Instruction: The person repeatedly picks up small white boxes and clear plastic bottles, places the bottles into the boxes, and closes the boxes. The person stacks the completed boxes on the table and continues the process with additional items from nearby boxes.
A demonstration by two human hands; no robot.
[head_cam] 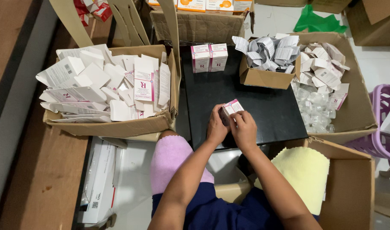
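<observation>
Seated over a black tabletop (246,102), a person grips a small white-and-pink cardboard carton (231,108) at the near edge, the left hand (216,126) wrapped around its side and the right hand (243,127) pinching its end. Two finished cartons of the same kind (209,57) stand upright at the far edge. A brown cardboard box of flattened white carton blanks (105,91) sits to the left; a smaller brown box of folded paper leaflets (266,64) sits to the right, beside a larger box of clear bottles (316,108).

Two finished cartons (209,57) are standing behind the hands on the board (263,106); flat cartons (105,87) are lying left, leaflets (269,52) right.
</observation>
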